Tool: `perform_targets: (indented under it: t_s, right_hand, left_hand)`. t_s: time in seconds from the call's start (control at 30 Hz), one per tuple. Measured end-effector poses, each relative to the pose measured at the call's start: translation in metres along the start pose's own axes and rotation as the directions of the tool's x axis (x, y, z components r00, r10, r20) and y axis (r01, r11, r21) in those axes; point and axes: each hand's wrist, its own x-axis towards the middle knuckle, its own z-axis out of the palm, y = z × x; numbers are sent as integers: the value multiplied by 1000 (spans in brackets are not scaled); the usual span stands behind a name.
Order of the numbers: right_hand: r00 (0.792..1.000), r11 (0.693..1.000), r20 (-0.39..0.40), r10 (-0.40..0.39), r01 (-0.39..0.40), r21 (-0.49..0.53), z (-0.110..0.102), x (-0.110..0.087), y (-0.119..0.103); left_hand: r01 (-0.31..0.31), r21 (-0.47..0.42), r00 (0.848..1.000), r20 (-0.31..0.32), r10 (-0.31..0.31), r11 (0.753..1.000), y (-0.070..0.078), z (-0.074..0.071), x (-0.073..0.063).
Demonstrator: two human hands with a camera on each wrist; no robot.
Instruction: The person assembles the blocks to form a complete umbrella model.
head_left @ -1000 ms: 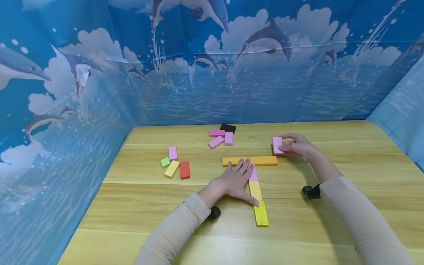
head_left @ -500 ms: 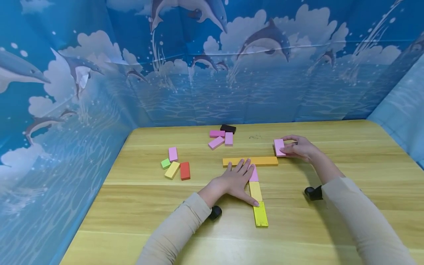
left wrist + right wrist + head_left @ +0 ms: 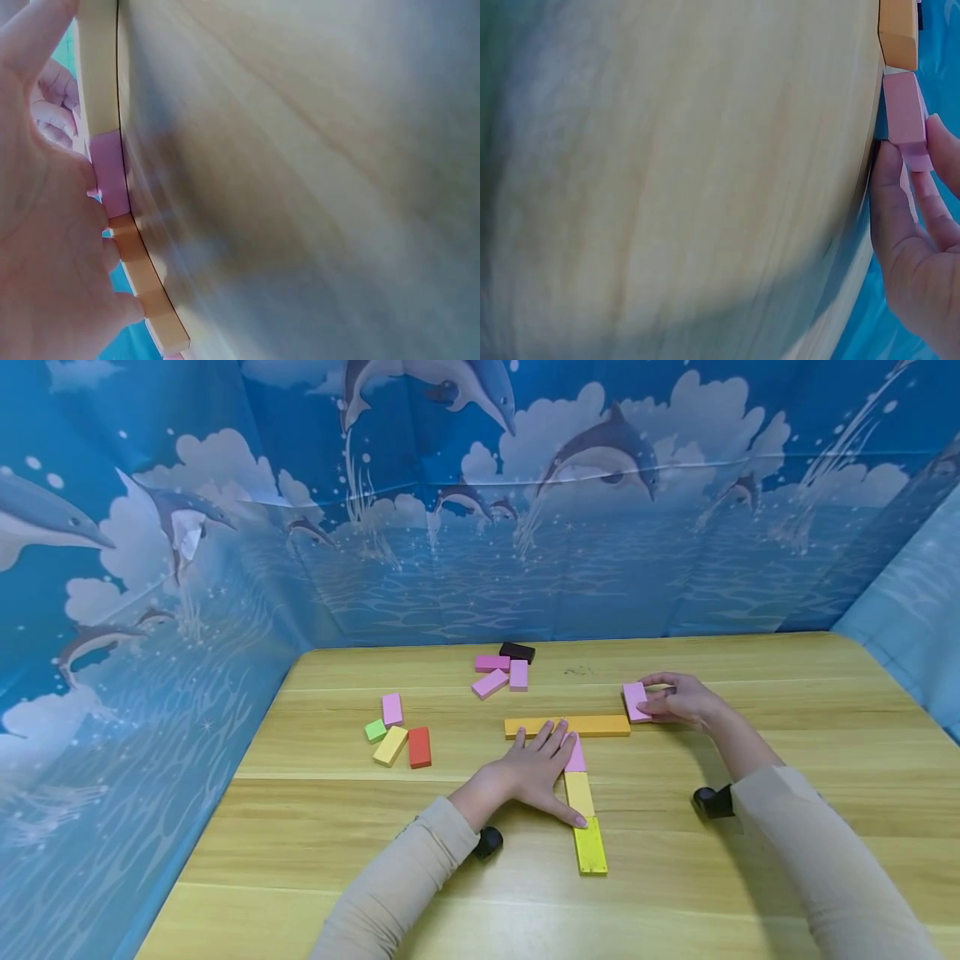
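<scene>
On the surface (image 3: 300, 843), right of the frame's centre, a crosswise block (image 3: 606, 725) lies above a column of three blocks (image 3: 579, 793) running down the frame. The left hand (image 3: 525, 772) lies over the crosswise block and the column's left side. Just beside the crosswise block's right end, the right hand (image 3: 682, 702) holds a single block (image 3: 634, 696). One cluster of four blocks (image 3: 419, 746) lies left of centre; another four-block group (image 3: 491, 683) lies mid-frame, near the far edge. A backdrop cloth (image 3: 480, 577) hangs behind.
</scene>
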Motion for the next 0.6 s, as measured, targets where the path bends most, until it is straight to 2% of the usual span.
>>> perform_targets:
  t_s: [0.17,0.43,0.6]
  right_hand:
    - [1000,999,9,-8,8,-53,2,1,0]
    - [1000,981,-6,-10,8,-193,7,3,-4]
    - [1000,976,-5,-11,9,-218,6,3,-3]
  left_hand:
    - [-1,-11,1000,3,1,1000,1,-1,-1]
    - [-9,-37,1000,3,9,999,-1,0,0]
    - [-12,-42,1000,-2,12,999,-1,-2,-1]
